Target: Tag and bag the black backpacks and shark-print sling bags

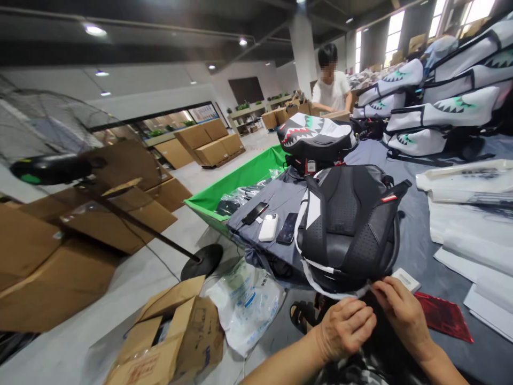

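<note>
A black backpack [348, 224] with padded straps lies back-up on the grey-covered table [417, 251] in front of me. My left hand [347, 327] is curled closed at its near bottom edge. My right hand [401, 310] pinches the same white-trimmed bottom edge, fingers pressed together. A small white tag [406, 279] and a red packet [443, 315] lie just right of my hands. A second backpack [316, 136] with a shark-mouth print stands behind the black one.
Two phones [287, 229] and a white power bank [268, 227] lie at the table's left edge. Stacked shark-print bags [436, 107] and white plastic sleeves [473, 214] fill the right. A person in white [332, 88] stands behind. A fan stand [202, 260], cardboard boxes [168, 342] and a green bin [240, 182] are left.
</note>
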A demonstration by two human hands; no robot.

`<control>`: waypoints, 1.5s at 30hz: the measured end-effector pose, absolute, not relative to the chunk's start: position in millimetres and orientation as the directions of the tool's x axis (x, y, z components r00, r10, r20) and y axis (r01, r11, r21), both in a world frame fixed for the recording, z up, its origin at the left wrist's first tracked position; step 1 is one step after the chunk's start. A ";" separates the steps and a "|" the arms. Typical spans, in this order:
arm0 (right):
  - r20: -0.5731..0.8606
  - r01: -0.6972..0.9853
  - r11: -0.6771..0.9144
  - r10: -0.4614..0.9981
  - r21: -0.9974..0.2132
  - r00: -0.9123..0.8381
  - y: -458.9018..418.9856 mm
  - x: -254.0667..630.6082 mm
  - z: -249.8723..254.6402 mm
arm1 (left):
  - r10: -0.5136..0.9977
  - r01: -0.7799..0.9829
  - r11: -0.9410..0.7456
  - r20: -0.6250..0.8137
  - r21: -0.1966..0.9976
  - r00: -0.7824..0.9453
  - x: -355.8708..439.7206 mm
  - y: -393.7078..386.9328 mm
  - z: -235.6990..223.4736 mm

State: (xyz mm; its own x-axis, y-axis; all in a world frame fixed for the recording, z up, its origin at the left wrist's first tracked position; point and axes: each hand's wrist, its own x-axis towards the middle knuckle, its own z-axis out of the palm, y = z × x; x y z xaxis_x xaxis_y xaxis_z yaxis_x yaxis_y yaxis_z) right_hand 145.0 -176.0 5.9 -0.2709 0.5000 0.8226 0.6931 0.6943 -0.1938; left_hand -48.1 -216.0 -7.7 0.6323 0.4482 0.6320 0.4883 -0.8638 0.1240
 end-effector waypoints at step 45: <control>0.461 0.830 0.473 0.690 0.295 -0.557 -200.2 189.4 -20.8 | 0.840 0.863 -0.430 -0.232 0.265 0.490 -55.0 -160.4 70.7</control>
State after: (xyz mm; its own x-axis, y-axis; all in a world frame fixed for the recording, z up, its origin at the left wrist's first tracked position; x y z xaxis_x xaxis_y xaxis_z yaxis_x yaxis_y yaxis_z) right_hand 189.4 -200.2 -20.8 -0.5573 0.6903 0.4614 0.8302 0.4729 0.2952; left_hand -55.0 -160.4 70.7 0.4905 0.8399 -0.2322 0.8627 -0.4304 0.2653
